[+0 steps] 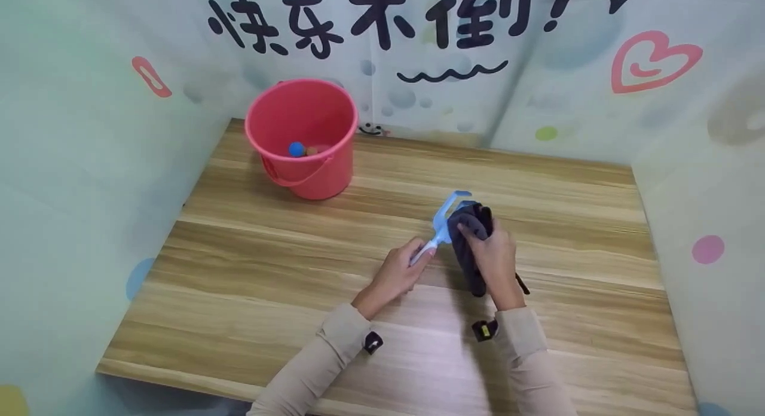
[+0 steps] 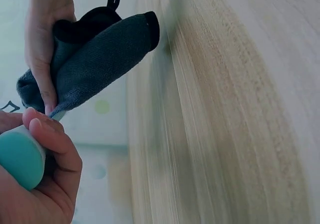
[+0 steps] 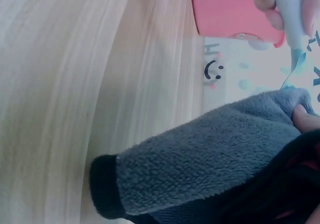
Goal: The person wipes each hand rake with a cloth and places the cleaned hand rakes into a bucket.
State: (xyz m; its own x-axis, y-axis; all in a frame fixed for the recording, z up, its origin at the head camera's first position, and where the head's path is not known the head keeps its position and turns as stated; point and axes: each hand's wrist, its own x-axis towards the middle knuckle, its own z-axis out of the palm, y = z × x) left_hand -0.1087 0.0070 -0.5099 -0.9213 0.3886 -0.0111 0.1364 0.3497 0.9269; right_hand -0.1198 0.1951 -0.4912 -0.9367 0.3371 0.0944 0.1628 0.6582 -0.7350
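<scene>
My left hand [image 1: 401, 266] grips the pale handle of a light blue pronged hand tool [image 1: 441, 226], like a small garden rake. The handle's teal end [image 2: 21, 159] faces the left wrist camera. In my right hand [image 1: 497, 254] is a dark grey cleaning cloth [image 1: 464, 245] with black edging and a loop. The cloth lies against the tool's head, pinched there by the right thumb, and covers part of the prongs. In the right wrist view the folded cloth [image 3: 200, 154] hangs across the front, and its far side is hidden.
A pink bucket [image 1: 340, 171] with a handle stands at the back left of the wooden table [image 1: 257, 284]. Inside it are a blue ball [image 1: 296, 149] and a small brownish thing [image 1: 311, 151]. Printed fabric walls [image 1: 562, 93] enclose the back and sides.
</scene>
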